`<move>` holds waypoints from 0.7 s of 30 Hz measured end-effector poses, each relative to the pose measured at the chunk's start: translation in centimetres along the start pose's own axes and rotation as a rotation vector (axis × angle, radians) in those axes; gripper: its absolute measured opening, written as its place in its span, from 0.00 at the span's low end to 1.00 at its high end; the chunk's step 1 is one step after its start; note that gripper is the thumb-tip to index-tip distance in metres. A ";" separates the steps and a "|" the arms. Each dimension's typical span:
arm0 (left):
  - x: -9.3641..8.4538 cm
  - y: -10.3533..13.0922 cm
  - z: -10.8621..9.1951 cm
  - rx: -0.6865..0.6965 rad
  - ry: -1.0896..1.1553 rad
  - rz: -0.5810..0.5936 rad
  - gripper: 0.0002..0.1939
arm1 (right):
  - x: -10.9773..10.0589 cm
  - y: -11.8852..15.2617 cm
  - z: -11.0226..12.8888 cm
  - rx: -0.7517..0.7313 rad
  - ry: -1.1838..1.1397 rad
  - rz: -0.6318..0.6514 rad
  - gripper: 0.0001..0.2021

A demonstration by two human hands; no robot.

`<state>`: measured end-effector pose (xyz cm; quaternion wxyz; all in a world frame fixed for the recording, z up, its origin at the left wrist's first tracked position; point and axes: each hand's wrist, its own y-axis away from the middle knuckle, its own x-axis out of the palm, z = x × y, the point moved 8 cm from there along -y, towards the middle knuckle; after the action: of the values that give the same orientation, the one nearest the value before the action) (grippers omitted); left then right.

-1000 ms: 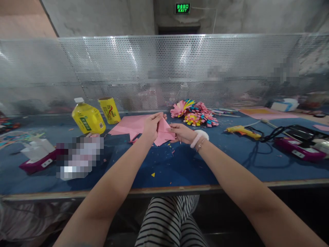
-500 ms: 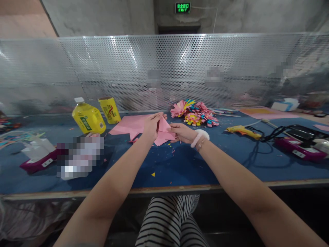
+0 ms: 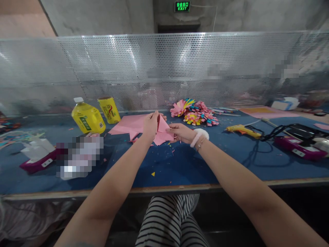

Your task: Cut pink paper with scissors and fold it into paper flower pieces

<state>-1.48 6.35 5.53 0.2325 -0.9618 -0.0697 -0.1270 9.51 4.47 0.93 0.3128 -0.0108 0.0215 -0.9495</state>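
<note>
Both hands on the folded pink paper (image 3: 163, 132), mid-table toward the far edge. My left hand (image 3: 150, 125) pinches the upper flap, fingers closed on it and lifting the point up. My right hand (image 3: 181, 133) is closed on the right corner, pressing it down against the blue table (image 3: 180, 164). The paper is partly raised off the surface, not flat.

Risks as I see them:
- The fold line is held only at two points. If my right hand slips, the corner likely drifts and the crease lands crooked.
- Pulling the flap too hard with the left could tear thin paper at the existing crease.
- A second pink sheet (image 3: 125, 125) lies just behind and left, touching or overlapping the one I hold; I can't tell which. I could easily catch it too.
- Paper scraps (image 3: 153, 174) are scattered on the near half of the table; one under the sheet would bump the crease.
- The yellow bottle (image 3: 87, 118) and can (image 3: 109, 109) sit at the far left, the glue gun (image 3: 240, 129) with its cord at the right, and the paper flowers (image 3: 195, 114) near the far edge. All are well apart from my hands, so the risk is low unless an elbow swings wide.
</note>
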 end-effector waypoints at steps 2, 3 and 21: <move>0.1 -0.1 0.2 -0.017 -0.002 0.017 0.19 | -0.2 -0.1 -0.1 0.000 -0.010 -0.016 0.11; 0.2 -0.1 0.4 -0.041 0.006 0.029 0.21 | -0.3 -0.1 -0.1 -0.001 -0.019 -0.023 0.11; 0.1 0.3 -1.1 0.100 -0.161 0.029 0.13 | -0.6 -0.4 -0.4 -0.015 -0.023 -0.010 0.13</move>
<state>-1.51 5.62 6.38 0.2755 -0.9570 -0.0805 -0.0422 9.72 5.20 0.59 0.3082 -0.0242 0.0250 -0.9507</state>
